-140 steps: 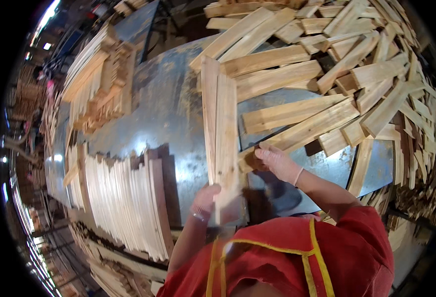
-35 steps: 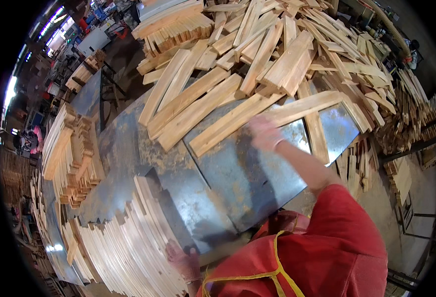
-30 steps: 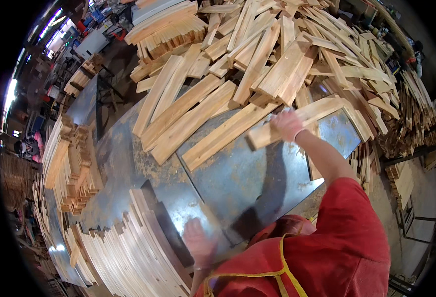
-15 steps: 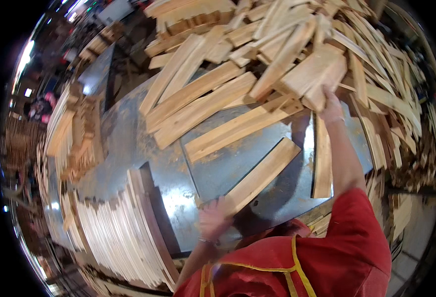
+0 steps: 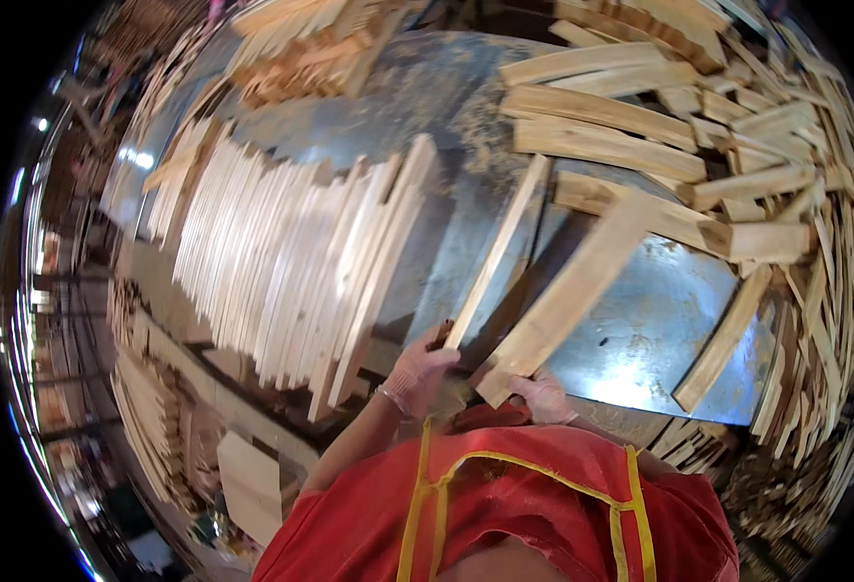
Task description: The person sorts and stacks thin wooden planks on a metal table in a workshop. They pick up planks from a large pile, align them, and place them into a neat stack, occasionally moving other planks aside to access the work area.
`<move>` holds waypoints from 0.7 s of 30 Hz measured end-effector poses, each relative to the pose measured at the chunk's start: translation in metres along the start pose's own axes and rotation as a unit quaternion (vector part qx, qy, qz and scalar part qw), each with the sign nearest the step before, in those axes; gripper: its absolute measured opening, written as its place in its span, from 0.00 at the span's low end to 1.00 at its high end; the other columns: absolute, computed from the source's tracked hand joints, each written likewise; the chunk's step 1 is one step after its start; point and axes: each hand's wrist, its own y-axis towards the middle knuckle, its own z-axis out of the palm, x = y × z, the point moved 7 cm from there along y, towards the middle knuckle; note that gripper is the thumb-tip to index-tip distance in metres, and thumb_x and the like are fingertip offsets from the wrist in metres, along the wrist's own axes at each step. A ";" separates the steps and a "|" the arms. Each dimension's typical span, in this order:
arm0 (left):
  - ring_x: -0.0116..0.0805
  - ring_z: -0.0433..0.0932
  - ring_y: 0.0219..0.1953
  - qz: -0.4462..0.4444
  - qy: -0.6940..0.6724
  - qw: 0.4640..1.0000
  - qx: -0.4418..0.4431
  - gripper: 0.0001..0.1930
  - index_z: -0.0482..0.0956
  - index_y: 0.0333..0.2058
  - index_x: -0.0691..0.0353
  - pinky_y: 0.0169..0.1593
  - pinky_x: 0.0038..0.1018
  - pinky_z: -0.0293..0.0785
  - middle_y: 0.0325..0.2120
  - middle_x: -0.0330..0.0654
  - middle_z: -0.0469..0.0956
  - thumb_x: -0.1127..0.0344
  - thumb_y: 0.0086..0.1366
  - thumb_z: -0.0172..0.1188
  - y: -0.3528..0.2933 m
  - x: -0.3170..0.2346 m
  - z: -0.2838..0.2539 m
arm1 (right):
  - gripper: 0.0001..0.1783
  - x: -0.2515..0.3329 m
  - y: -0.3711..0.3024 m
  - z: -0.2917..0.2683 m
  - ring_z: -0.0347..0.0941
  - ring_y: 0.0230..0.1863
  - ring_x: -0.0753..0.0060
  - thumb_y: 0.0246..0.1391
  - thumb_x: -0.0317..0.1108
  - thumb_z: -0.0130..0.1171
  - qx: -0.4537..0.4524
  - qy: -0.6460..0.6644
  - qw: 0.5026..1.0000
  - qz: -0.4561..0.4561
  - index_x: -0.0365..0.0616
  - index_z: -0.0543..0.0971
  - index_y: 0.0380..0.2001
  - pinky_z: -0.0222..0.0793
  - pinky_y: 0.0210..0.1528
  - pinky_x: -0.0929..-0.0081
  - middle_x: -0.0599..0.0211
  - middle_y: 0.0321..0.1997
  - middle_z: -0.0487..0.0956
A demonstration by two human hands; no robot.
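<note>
My left hand (image 5: 421,372) is closed around the near end of a narrow wooden slat (image 5: 498,254), which stands on edge and points away from me. Beside it, my right hand (image 5: 541,396) grips the near end of a wider, slightly curved wooden board (image 5: 574,291), tilted up to the right with its broad face showing. Both hands are close together at the table's near edge. To the left of them stands a long row of pale slats (image 5: 281,262), packed on edge side by side.
Loose curved boards (image 5: 606,145) lie on the metal table (image 5: 630,325) at the far right, with a big heap of offcuts (image 5: 786,145) beyond. One board (image 5: 723,339) lies alone at right. Another stack (image 5: 301,63) stands at the far left, and more wood (image 5: 150,417) is piled below the left edge.
My view has swung left toward the row of slats. My right hand has come back from the heap and now holds a board near my body. The left hand has raised its slat on edge.
</note>
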 end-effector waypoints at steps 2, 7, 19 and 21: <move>0.40 0.79 0.56 0.043 0.018 0.997 -0.058 0.31 0.77 0.64 0.64 0.62 0.32 0.73 0.54 0.47 0.82 0.64 0.61 0.65 -0.009 0.012 -0.048 | 0.28 -0.009 0.018 0.031 0.83 0.42 0.58 0.57 0.43 0.69 -0.026 -0.276 0.960 0.025 0.39 0.78 0.57 0.79 0.48 0.65 0.57 0.47 0.86; 0.56 0.75 0.62 0.197 0.566 0.756 -0.262 0.30 0.81 0.56 0.61 0.66 0.47 0.70 0.61 0.56 0.77 0.47 0.62 0.66 -0.038 -0.048 -0.110 | 0.43 0.032 0.071 0.176 0.81 0.55 0.34 0.60 0.50 0.66 0.099 -0.545 0.823 -0.124 0.25 0.63 0.63 0.77 0.56 0.51 0.32 0.48 0.83; 0.55 0.69 0.67 0.220 0.705 0.614 -0.277 0.38 0.74 0.62 0.58 0.66 0.51 0.65 0.61 0.51 0.73 0.57 0.52 0.74 -0.024 -0.061 -0.096 | 0.46 0.329 0.126 -0.102 0.71 0.71 0.43 0.54 0.37 0.67 -0.321 -0.770 0.487 -0.257 0.43 0.63 0.75 0.63 0.75 0.57 0.45 0.71 0.74; 0.56 0.68 0.67 0.242 0.707 0.617 -0.247 0.39 0.73 0.63 0.59 0.67 0.51 0.65 0.62 0.51 0.73 0.57 0.52 0.75 -0.020 -0.069 -0.065 | 0.43 0.341 0.124 -0.134 0.71 0.71 0.44 0.55 0.36 0.65 -0.300 -0.796 0.491 -0.187 0.44 0.64 0.74 0.65 0.72 0.53 0.47 0.70 0.74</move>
